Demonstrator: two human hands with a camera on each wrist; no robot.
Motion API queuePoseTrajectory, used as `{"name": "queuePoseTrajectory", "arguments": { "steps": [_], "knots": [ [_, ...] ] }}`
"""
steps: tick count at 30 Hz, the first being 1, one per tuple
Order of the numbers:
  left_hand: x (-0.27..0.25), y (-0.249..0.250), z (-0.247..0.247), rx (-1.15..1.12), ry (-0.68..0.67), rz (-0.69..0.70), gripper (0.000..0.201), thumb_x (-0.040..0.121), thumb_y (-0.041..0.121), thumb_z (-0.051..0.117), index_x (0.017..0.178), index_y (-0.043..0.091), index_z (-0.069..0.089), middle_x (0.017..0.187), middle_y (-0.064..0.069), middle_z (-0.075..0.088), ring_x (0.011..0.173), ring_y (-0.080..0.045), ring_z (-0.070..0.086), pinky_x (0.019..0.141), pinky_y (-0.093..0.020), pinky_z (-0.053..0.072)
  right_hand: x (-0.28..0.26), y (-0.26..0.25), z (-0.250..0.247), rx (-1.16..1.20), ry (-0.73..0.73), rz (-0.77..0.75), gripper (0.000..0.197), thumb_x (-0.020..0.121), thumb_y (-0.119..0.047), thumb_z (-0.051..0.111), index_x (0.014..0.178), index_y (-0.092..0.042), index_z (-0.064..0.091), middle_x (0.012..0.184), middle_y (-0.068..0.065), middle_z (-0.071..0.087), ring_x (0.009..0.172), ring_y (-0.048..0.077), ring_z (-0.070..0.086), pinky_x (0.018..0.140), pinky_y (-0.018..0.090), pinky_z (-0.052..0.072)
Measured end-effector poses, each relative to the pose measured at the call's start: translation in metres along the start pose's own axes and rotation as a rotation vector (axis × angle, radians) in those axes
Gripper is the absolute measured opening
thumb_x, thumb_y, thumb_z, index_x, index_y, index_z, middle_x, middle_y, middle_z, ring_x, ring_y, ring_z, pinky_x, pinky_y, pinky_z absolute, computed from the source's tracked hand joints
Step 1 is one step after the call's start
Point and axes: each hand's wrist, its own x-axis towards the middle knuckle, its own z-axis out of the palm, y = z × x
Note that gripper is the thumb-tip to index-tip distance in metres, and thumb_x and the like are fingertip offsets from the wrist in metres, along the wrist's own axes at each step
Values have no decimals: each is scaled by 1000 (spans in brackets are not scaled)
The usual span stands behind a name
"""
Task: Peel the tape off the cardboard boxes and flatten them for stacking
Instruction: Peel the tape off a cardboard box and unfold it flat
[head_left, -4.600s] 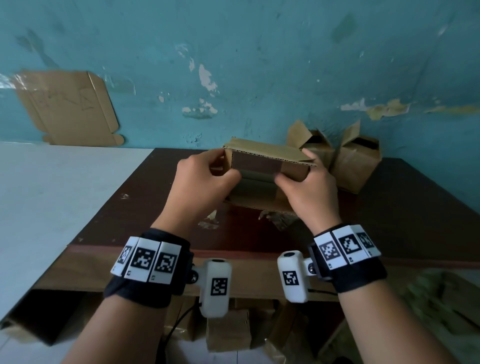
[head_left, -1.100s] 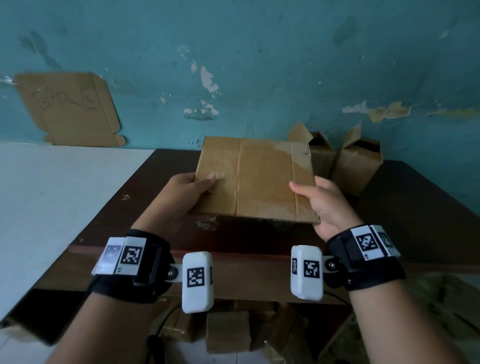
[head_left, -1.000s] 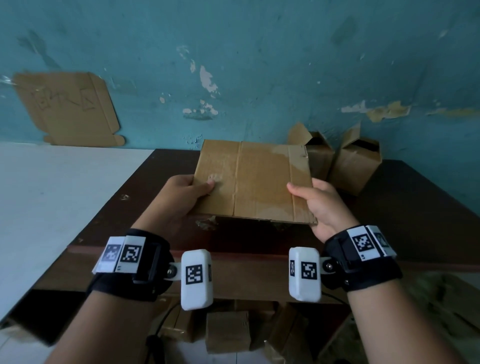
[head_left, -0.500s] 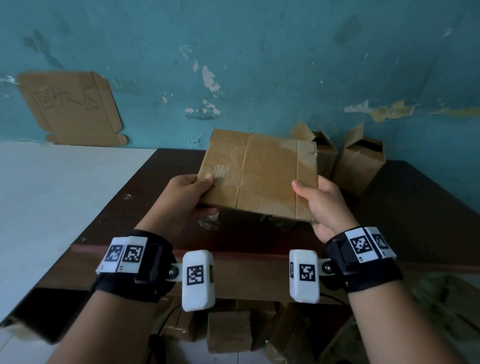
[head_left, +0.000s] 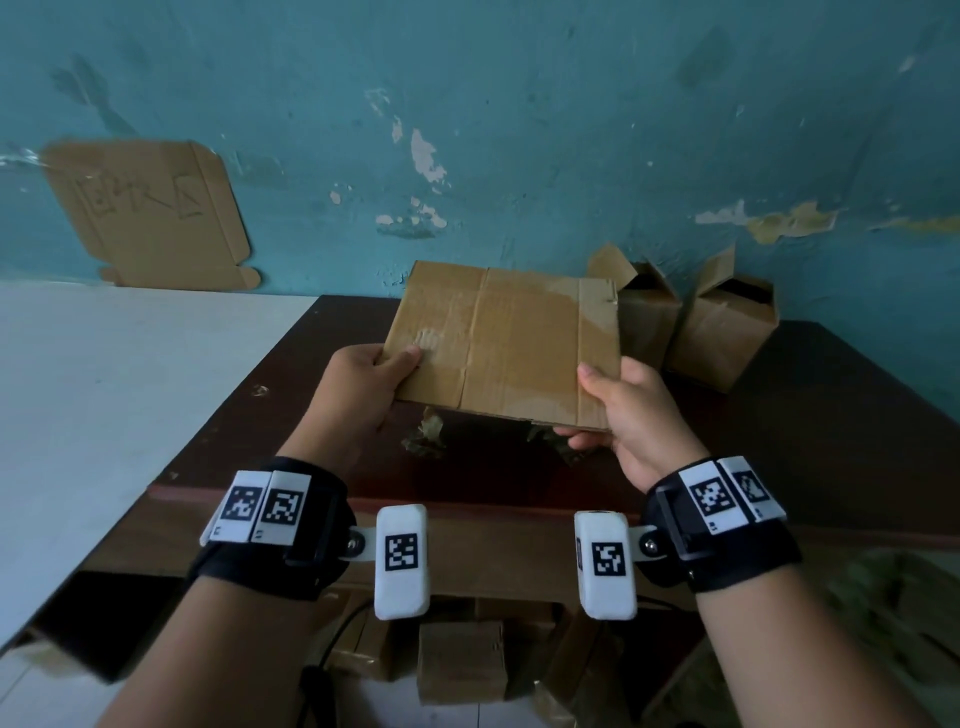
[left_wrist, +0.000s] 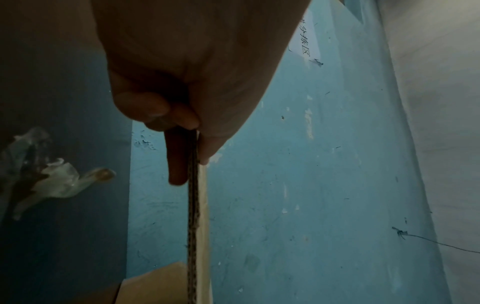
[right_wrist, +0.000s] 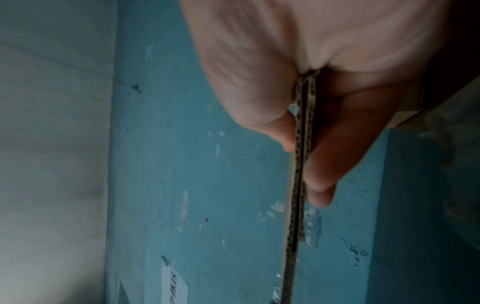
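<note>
A flattened cardboard box (head_left: 511, 340) is held level above the dark table (head_left: 810, 426). My left hand (head_left: 363, 382) pinches its near-left corner, thumb on top and fingers beneath. My right hand (head_left: 631, 415) pinches the near-right corner the same way. In the left wrist view the cardboard edge (left_wrist: 194, 216) runs down between thumb and fingers (left_wrist: 178, 162). The right wrist view shows the two pressed layers (right_wrist: 298, 174) gripped between thumb and fingers (right_wrist: 322, 174). Crumpled clear tape (head_left: 428, 439) lies on the table under the box.
Two open upright cardboard boxes (head_left: 724, 332) stand at the back right against the teal wall. A flat cardboard sheet (head_left: 150, 213) leans on the wall above a white surface (head_left: 104, 395) at left. More boxes (head_left: 460, 660) sit under the table.
The box, open and upright 4.6 s ago, is now pressed flat. Over the last second both hands have lifted it slightly and tilted it toward level.
</note>
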Motion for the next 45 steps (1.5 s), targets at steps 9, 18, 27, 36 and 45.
{"name": "queuePoseTrajectory", "arguments": {
  "steps": [9, 18, 27, 36, 45],
  "knots": [
    [-2, 7, -10, -9, -101, -70, 28, 103, 30, 58, 87, 9, 66, 44, 0, 54, 30, -7, 36, 31, -17, 23, 0, -8, -11, 24, 16, 76, 26, 102, -35, 57, 106, -13, 70, 82, 5, 76, 62, 19, 71, 50, 27, 52],
    [-11, 13, -12, -69, -368, -214, 25, 101, 32, 60, 97, 7, 65, 61, -10, 66, 44, -16, 56, 43, -22, 46, -1, -17, -26, -25, 88, 143, 40, 108, -40, 44, 116, -9, 68, 93, 8, 74, 72, 16, 72, 50, 23, 54],
    [-8, 6, -5, -188, -177, -203, 29, 102, 33, 62, 91, 9, 73, 67, -7, 70, 52, -17, 67, 53, -27, 51, -3, -13, -19, -45, 79, 99, 41, 103, -46, 51, 113, -14, 72, 101, 7, 77, 90, 20, 73, 75, 32, 56],
    [1, 1, -8, -210, -20, -192, 33, 101, 35, 63, 100, 4, 74, 82, -15, 76, 59, -22, 71, 66, -34, 59, -10, -7, -9, -73, -109, 115, 25, 104, -30, 55, 110, -6, 62, 69, 7, 67, 40, 16, 54, 35, 20, 31],
    [-5, 4, -10, -141, -179, -183, 36, 103, 36, 60, 110, 2, 68, 64, -9, 66, 45, -13, 58, 39, -22, 37, -5, -1, -6, 18, 15, 92, 24, 104, -30, 56, 115, -10, 62, 79, 6, 67, 38, 10, 53, 33, 18, 29]
  ]
}}
